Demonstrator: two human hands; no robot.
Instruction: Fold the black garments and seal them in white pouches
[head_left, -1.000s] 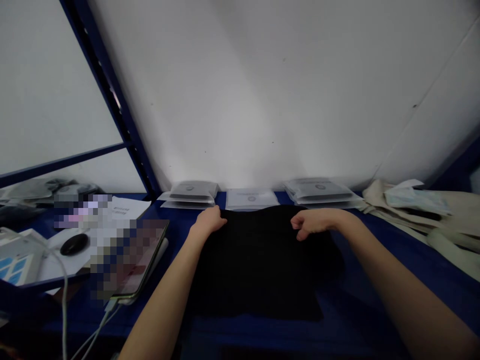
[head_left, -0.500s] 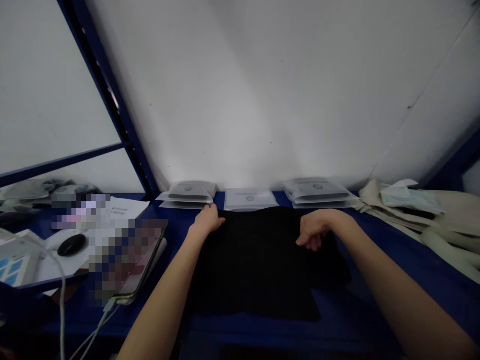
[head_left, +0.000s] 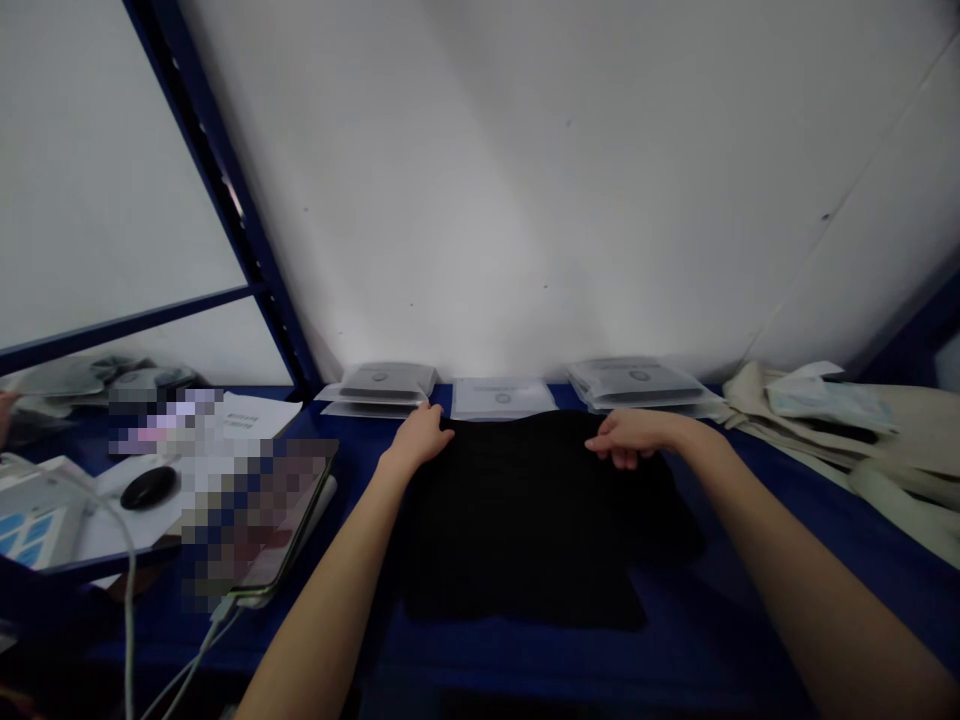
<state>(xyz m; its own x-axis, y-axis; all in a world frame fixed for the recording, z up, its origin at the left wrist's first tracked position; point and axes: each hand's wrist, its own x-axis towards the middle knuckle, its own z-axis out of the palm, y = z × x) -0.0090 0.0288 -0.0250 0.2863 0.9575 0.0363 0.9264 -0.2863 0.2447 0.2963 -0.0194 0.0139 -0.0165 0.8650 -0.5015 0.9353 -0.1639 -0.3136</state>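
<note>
A folded black cloth garment lies flat on the blue tabletop, directly in front of me. My left hand is at its far left corner, with the fingers closed on the edge. My right hand holds the far edge nearer the right, its fingers curled over the cloth. The garment's dark surface shows no visible details.
Clear plastic packets stand in stacks along the wall behind the cloth. Left of it are a pixelated tablet, a black mouse and a white cable. Beige fabric bags lie to the right.
The black garment's near edge has moved slightly away from me, and its left side has drawn in to the right. My right hand has risen slightly towards the far edge.
</note>
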